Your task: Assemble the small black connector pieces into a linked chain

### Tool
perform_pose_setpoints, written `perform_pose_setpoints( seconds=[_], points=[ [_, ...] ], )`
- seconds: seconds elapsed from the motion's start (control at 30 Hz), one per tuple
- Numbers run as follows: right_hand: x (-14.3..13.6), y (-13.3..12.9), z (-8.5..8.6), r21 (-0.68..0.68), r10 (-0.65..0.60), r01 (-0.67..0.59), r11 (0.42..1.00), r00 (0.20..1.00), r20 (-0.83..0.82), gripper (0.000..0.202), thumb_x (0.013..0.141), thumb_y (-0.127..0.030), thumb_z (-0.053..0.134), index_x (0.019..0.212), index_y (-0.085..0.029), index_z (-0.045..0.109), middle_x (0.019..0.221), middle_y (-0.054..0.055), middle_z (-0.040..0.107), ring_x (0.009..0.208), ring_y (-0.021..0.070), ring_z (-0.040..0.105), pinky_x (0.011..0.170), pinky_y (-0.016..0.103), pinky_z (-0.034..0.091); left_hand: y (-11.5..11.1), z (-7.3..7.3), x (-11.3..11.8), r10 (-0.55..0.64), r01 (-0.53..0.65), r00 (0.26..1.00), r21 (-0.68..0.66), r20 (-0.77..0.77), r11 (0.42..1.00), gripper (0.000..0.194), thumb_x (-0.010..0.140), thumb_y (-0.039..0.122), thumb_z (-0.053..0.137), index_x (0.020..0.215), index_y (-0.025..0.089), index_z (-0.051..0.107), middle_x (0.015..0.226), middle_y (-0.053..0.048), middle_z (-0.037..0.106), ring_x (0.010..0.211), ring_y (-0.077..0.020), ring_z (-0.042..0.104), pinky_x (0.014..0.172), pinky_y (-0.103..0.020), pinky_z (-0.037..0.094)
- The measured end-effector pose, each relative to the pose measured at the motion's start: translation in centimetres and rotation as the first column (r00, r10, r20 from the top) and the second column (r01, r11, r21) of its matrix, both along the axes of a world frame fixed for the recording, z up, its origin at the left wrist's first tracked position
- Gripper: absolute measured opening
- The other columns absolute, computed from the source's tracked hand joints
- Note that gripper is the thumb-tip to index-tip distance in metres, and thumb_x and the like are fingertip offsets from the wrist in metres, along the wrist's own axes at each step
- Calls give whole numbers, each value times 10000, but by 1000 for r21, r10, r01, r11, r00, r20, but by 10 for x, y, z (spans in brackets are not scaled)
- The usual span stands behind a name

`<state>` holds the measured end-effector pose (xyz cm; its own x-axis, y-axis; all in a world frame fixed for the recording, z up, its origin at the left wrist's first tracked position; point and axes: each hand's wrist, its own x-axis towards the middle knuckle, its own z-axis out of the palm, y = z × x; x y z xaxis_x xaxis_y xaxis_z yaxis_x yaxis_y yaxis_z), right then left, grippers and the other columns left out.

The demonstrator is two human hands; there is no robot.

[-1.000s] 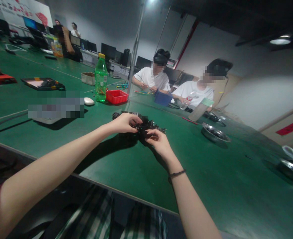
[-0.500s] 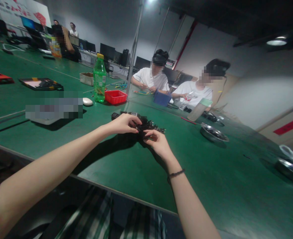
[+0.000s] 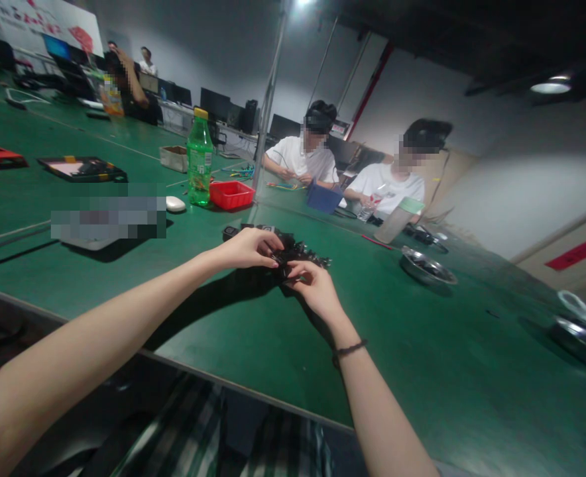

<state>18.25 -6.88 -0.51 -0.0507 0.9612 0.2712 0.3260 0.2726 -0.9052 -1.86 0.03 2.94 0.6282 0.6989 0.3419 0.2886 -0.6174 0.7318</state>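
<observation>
Advise bracing the jumbled black, glossy-tipped small pieces (image 3: 300, 251) lightly with the bare left hand (image 3: 248, 247) and working without tugging with the bare right hand (image 3: 319, 286). Located on the flat green bench (image 3: 253, 338), between both hands, apparently touching. Observed loosely curled at left, nearly pinched at right; cannot confirm any grip.

Remotely, I am observing a shared workroom of workshop type, with office equipment at the back. A broad green work table (image 3: 422, 371) is filling the foreground. Two people (image 3: 297, 159) in white shirts (image 3: 391, 185) and dark headgear (image 3: 319, 120) are sitting across it. A red bin (image 3: 231, 201), a blue bin (image 3: 323, 199) and a metal bowl (image 3: 423, 276) are standing on the surface; thin coloured wires (image 3: 240, 172) are lying near the bins. Along the far wall, dark monitors (image 3: 215, 103) are standing in a row. Overhead, a lamp (image 3: 551, 87) is glowing.
</observation>
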Motion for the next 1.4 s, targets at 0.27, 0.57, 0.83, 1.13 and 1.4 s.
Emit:
perform_pose_setpoints(
  seconds=[0.27,0.57,0.83,1.13,1.4],
  points=[
    [-1,-2,2,19,-20,19,1000,999,50,87,584,-102,657,600,-176,615,1059,98,676,976,238,647,874,402,519,2,-2,0,-43,43,999,-16,1,999,405,642,331,758,989,139,677,934,-69,721,830,-192,685,747,-289,541],
    [0,0,0,49,-34,32,998,999,42,86,582,-114,673,576,-179,617,1061,98,672,989,241,645,861,401,532,0,-1,0,-55,54,998,-25,-22,998,393,644,305,758,989,135,678,928,-74,724,838,-198,688,741,-292,546],
    [1,1,-2,69,-43,39,997,997,57,108,587,-79,642,580,-186,635,1064,82,678,994,240,646,845,408,548,0,-1,0,-63,61,997,-37,-40,997,401,647,310,756,1001,139,677,953,-77,727,826,-191,691,720,-275,544],
    [2,1,-3,64,-33,30,997,999,40,99,581,-82,635,583,-181,630,1098,89,662,1010,237,649,831,395,557,-1,0,1,-57,56,997,-37,-55,998,403,650,306,755,1006,132,681,942,-77,730,825,-190,690,718,-274,539],
    [2,1,-3,73,-60,57,996,997,38,85,581,-100,645,572,-183,627,1092,94,663,1012,245,646,836,409,552,-2,2,0,-77,75,996,-49,-54,996,397,650,287,751,1009,134,676,982,-82,726,852,-189,687,746,-283,535]
  ],
)
